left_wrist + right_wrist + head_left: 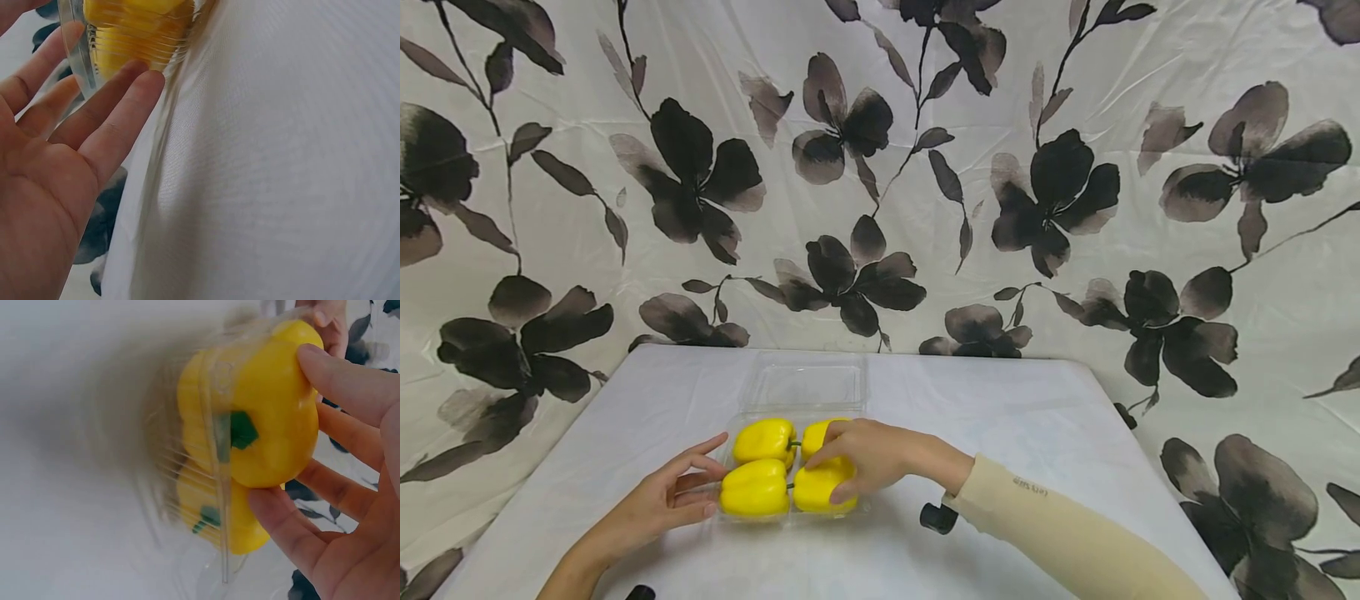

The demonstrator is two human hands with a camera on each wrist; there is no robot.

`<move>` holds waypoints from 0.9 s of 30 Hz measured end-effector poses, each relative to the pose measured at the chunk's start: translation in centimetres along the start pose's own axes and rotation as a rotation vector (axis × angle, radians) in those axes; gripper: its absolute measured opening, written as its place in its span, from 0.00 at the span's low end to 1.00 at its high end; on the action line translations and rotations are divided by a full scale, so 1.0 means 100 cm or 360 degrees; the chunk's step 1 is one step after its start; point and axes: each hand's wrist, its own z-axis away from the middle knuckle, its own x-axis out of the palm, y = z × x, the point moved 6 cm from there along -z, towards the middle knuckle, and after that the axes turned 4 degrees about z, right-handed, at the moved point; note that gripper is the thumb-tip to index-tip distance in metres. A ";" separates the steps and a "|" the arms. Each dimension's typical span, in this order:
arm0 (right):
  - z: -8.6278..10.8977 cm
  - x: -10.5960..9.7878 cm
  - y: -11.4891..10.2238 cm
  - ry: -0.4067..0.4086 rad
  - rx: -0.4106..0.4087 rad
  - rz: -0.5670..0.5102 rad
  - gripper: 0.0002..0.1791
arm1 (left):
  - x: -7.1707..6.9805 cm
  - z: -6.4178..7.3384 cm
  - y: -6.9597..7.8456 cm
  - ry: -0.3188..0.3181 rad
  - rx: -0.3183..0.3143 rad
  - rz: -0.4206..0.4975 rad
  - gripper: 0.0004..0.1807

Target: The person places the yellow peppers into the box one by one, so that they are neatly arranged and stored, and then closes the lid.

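Note:
Several yellow bell peppers sit in a clear plastic clamshell container [790, 521] on the table, its lid [808, 385] laid back behind them. My right hand [876, 454] grips the near right bell pepper [808, 492] from above. In the right wrist view, thumb and fingers span this bell pepper [269, 419], whose green stem end faces the camera; part of it rises above the container's rim [225, 562]. My left hand [658, 504] lies along the container's left side with its fingers extended. Their tips are right at the ribbed wall [134, 44] in the left wrist view.
A white cloth covers the table [985, 417]. Behind it and at both sides hangs a floral-patterned sheet [925, 250]. A small black object [938, 518] shows below the right wrist, and another dark one [642, 592] at the lower edge near the left forearm.

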 end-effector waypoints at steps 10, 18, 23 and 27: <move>0.000 0.000 0.002 0.0022 0.0069 -0.0066 0.29 | -0.001 0.000 0.002 0.0024 -0.0044 -0.0012 0.22; 0.003 0.010 0.005 0.0083 0.0109 -0.0126 0.30 | 0.000 -0.001 0.000 0.0016 -0.0028 -0.0014 0.22; 0.005 0.017 0.009 0.0139 0.0093 -0.0114 0.30 | 0.001 -0.002 0.000 0.0021 -0.0036 -0.0023 0.22; 0.006 0.019 0.011 0.0160 0.0091 -0.0117 0.31 | 0.000 -0.002 -0.001 0.0037 -0.0060 -0.0017 0.22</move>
